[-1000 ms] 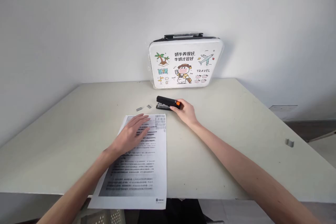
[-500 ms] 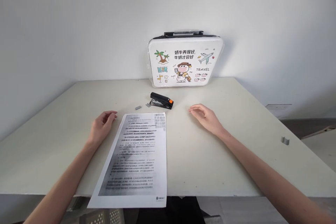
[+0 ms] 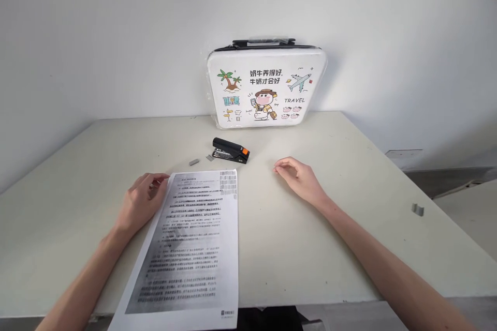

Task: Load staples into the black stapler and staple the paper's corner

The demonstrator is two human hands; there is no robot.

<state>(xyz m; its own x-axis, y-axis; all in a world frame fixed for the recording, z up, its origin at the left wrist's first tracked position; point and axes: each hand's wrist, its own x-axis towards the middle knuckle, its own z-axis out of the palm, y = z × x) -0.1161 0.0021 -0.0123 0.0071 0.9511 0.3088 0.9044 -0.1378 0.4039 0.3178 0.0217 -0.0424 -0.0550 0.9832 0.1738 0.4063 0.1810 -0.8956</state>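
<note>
A printed sheet of paper (image 3: 194,248) lies on the table in front of me, its lower end hanging past the near edge. My left hand (image 3: 140,201) rests at the sheet's upper left edge, fingers loosely bent and touching or almost touching the margin. To the right of the paper, my right hand (image 3: 301,181) lies on the table with relaxed, curved fingers and nothing in them. Beyond the sheet stands a black stapler (image 3: 231,151) with an orange button. Beside it are two small strips of staples (image 3: 193,162), grey in colour.
A white case with cartoon prints (image 3: 267,88) leans against the wall at the back of the table. Another small grey staple piece (image 3: 418,210) lies near the table's right edge. A socket plate (image 3: 404,154) is on the right wall.
My left hand has come closer to the paper's left edge. The right hand's fingers have curled in a little. The view has shifted slightly.
</note>
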